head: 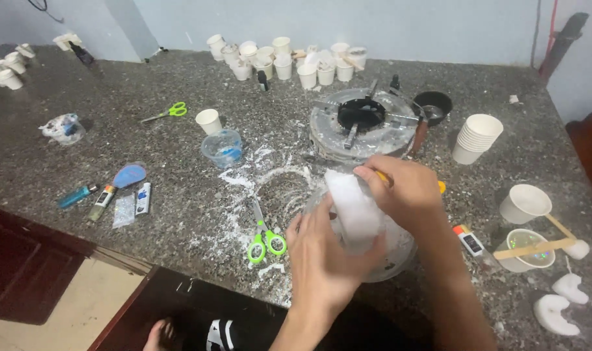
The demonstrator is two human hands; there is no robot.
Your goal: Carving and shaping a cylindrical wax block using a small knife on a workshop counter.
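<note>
Both hands grip a white waxy block [353, 209] over a clear glass bowl [390, 250]: left hand [322, 260] cupped beneath, right hand [403, 192] curled on top, wrist bent.

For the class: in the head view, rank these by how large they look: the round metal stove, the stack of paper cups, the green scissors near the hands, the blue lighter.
1. Stove
2. Cup stack
3. Scissors, close to the stack; nearer the camera, so unsure
4. Lighter

Clear bowl [393, 250] mostly hidden behind hands; yellow tool [442, 187] under right hand [403, 192] unidentifiable
</note>
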